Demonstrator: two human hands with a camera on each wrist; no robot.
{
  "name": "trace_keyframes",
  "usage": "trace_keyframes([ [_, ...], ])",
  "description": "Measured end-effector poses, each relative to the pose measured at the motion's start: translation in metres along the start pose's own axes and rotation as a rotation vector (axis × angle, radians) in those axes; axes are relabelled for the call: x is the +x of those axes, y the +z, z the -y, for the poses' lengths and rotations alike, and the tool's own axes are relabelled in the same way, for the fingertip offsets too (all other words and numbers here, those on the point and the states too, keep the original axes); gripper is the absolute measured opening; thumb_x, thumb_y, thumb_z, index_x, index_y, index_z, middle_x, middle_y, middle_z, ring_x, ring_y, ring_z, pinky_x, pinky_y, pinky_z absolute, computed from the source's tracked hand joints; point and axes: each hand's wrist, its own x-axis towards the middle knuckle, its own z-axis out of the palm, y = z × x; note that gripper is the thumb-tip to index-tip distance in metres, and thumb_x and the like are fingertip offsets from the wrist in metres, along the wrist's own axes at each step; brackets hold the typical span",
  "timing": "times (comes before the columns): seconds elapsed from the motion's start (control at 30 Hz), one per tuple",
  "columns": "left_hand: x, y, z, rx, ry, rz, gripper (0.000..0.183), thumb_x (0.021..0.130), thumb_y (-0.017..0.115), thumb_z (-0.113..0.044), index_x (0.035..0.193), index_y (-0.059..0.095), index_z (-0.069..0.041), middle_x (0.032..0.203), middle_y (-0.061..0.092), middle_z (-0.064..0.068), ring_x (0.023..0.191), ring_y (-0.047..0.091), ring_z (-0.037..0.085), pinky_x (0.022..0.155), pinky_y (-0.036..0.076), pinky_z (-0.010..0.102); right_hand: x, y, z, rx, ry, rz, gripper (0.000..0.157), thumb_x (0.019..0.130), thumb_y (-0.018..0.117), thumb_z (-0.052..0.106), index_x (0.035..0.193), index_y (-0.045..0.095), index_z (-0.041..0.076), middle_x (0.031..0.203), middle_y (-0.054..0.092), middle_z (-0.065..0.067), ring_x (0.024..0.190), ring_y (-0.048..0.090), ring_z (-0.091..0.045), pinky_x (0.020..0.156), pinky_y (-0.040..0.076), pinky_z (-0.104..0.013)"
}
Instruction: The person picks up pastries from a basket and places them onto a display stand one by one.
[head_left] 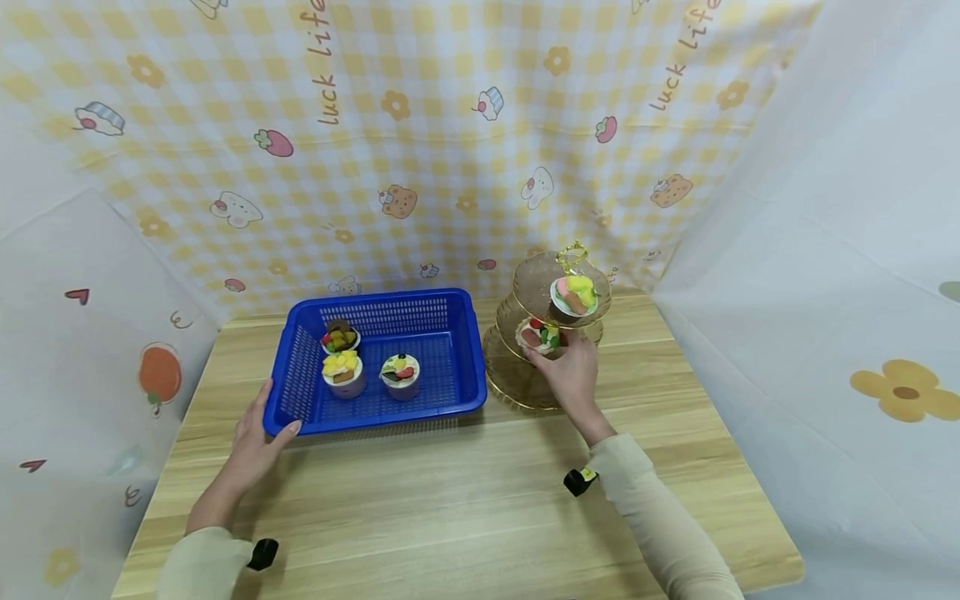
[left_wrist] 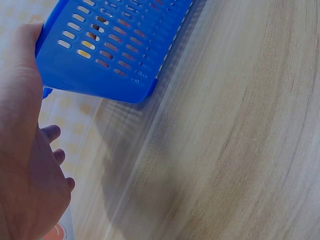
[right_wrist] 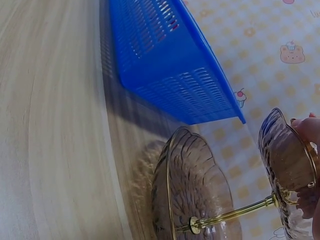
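Note:
My right hand (head_left: 576, 375) grips a fruit-topped cupcake (head_left: 534, 336) at the middle tier of a three-tier cake stand (head_left: 517, 383), thumb on the near side. In the right wrist view only part of that hand (right_wrist: 311, 131) shows, at the edge beside a tier, and the cupcake is mostly hidden. Another cupcake (head_left: 574, 296), with yellow and pink topping, sits on the top tier. My left hand (head_left: 251, 442) holds the front left corner of a blue plastic basket (head_left: 375, 423), thumb at the front and fingers along the left side.
Inside the basket are a yellow-topped cupcake (head_left: 343, 375), a darker one (head_left: 341, 337) behind it and a cream-topped one (head_left: 401, 377). The wooden table (head_left: 442, 508) meets a checked cloth backdrop (head_left: 360, 167). The stand is close to the basket's right side.

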Motion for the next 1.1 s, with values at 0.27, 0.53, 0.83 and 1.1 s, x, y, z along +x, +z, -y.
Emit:
trace_keyframes([
  [0.27,0.000,0.000,-0.002,-0.007,-0.002,-0.004,0.092,0.100,0.049,-0.048,0.155,-0.023,-0.032,0.161,-0.014,0.032,0.143,-0.005,0.063,0.101,0.011,0.085,0.000,0.000,-0.001,-0.037,-0.013,0.022,0.068,0.069,0.087,0.045,0.117,0.064,0.003,0.094,0.073,-0.016,0.093,0.065,-0.034,0.110,0.034,-0.051],
  [0.53,0.000,0.000,-0.002,-0.009,-0.003,-0.003,0.092,0.100,0.049,-0.049,0.155,-0.023,-0.031,0.162,-0.014,0.032,0.143,-0.004,0.062,0.102,0.011,0.085,0.000,-0.002,-0.002,-0.051,-0.029,0.042,0.069,0.069,0.087,0.046,0.118,0.065,0.003,0.093,0.072,-0.017,0.096,0.065,-0.035,0.114,0.030,-0.057],
  [0.83,0.000,-0.001,-0.001,-0.008,-0.010,-0.001,0.091,0.100,0.047,-0.051,0.154,-0.024,-0.035,0.162,-0.014,0.031,0.143,-0.004,0.062,0.101,0.011,0.085,-0.008,-0.015,-0.006,0.027,-0.035,0.046,0.062,0.069,0.088,0.046,0.112,0.068,0.005,0.107,0.072,-0.015,0.103,0.064,-0.037,0.103,0.040,-0.052],
  [1.1,0.001,-0.001,-0.001,-0.018,-0.003,0.000,0.092,0.100,0.048,-0.051,0.155,-0.024,-0.034,0.162,-0.015,0.031,0.144,-0.005,0.062,0.101,0.011,0.085,-0.035,-0.030,0.004,0.074,-0.123,-0.007,0.066,0.072,0.088,0.034,0.123,0.063,0.001,0.117,0.067,-0.019,0.109,0.056,-0.036,0.096,0.041,-0.048],
])
